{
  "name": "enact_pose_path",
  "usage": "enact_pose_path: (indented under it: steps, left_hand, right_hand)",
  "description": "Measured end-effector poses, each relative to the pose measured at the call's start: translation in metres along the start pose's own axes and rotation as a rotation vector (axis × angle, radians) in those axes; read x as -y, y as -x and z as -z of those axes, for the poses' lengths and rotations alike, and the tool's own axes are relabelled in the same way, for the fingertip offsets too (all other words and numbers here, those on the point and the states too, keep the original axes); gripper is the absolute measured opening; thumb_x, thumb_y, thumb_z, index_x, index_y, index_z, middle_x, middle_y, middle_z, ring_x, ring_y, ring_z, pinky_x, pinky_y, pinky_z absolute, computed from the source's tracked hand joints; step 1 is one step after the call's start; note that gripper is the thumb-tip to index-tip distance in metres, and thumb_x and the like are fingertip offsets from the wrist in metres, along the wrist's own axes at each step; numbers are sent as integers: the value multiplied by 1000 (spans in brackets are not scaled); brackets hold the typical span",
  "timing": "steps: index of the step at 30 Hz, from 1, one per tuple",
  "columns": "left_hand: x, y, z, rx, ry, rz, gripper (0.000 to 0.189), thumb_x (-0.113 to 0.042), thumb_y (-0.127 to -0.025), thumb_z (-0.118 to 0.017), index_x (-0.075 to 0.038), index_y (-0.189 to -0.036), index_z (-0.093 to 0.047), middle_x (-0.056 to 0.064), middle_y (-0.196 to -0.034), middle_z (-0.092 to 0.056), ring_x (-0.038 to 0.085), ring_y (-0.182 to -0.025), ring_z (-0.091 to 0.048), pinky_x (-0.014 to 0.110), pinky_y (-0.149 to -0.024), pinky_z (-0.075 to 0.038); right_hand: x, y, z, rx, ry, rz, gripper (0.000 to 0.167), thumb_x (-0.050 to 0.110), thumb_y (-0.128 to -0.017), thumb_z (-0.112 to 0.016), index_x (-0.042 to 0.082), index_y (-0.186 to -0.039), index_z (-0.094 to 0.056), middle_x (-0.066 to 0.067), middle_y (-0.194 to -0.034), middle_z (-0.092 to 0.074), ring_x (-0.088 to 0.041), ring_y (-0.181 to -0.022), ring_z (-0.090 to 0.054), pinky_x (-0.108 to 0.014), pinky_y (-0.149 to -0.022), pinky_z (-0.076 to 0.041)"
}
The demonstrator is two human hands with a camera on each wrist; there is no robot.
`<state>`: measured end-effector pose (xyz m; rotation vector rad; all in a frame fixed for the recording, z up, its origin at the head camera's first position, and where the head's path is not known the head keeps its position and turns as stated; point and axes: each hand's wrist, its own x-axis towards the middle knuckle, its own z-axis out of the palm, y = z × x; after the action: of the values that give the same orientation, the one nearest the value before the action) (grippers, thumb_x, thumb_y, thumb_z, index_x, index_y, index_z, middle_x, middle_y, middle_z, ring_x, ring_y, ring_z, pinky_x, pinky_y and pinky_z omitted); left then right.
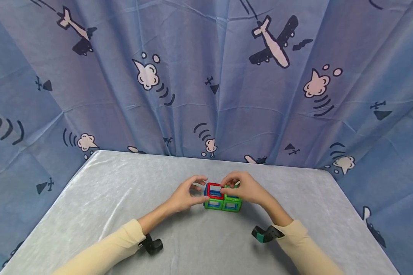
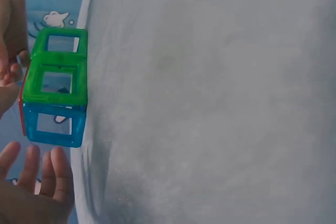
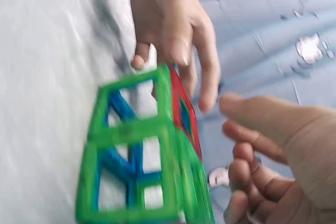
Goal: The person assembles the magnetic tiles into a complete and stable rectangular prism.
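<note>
A box-shaped build of magnetic tiles (image 1: 222,205) stands on the table between both hands. Its front has two green square tiles (image 3: 126,128), and a blue tile (image 2: 52,139) closes its left end. On top, at the left, lies a red square tile (image 1: 216,184); green shows to its right. My left hand (image 1: 184,196) is around the left end, fingers spread, thumb tip right at the front top edge. Over the top right is my right hand (image 1: 246,187), its thumb and fingers apart and loosely bent, holding nothing in the right wrist view.
A pale cloth covers the table (image 1: 141,183). Behind it and along the sides hangs a blue curtain (image 1: 189,88) printed with airplanes and clouds. Black camera mounts (image 1: 266,233) are strapped at both wrists, low over the cloth.
</note>
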<state>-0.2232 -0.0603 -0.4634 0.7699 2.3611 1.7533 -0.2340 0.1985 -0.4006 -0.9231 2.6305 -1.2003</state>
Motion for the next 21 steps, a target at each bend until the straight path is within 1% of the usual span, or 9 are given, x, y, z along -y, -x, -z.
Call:
enact_pose_path:
  steps: [5, 9, 11, 16, 19, 21]
  left_hand:
    - [0, -5, 1, 37, -18, 22, 63, -14, -89, -82, -1, -143, -53, 13, -135, -59, 34, -118, -58, 40, -87, -55]
    - [1, -7, 2, 64, -6, 18, 61, -14, -90, -81, 1, -142, -55, 13, -138, -58, 34, -120, -57, 40, -89, -55]
    - [2, -8, 2, 75, 11, 10, 59, -13, -90, -80, 2, -141, -55, 13, -138, -59, 34, -120, -58, 41, -90, -55]
    - [4, -10, 2, 95, 33, 4, 55, -12, -92, -78, 3, -141, -56, 14, -136, -60, 34, -118, -60, 42, -91, -54]
    - [4, -11, 2, 105, 42, 3, 58, -11, -91, -79, 3, -142, -56, 14, -138, -59, 34, -120, -60, 42, -91, -54]
    - [5, -11, 2, 118, 48, 2, 61, -9, -89, -80, 3, -143, -54, 14, -139, -58, 34, -121, -59, 40, -90, -55]
  right_hand:
    - [-18, 13, 13, -88, -94, -39, 22, 15, -89, -82, 4, -106, -75, -6, -98, -68, -22, -83, -58, -36, -69, -50]
    - [-30, 24, 16, -124, -122, -53, 30, 15, -88, -83, 5, -114, -73, -16, -111, -67, -26, -87, -58, -35, -70, -51]
    - [-36, 30, 16, -127, -122, -48, 35, 14, -87, -84, 6, -118, -71, -18, -115, -64, -28, -88, -58, -34, -70, -51]
    - [-49, 43, 14, -98, -135, -28, 50, 12, -83, -87, 5, -128, -67, -14, -115, -62, -36, -89, -59, -30, -68, -50]
    - [-57, 48, 12, -76, -155, -6, 55, 11, -82, -87, 1, -131, -64, -14, -117, -61, -40, -90, -59, -30, -68, -51]
    - [-61, 50, 10, -68, -162, -3, 58, 11, -82, -88, 0, -133, -63, -13, -118, -62, -40, -91, -60, -30, -69, -51]
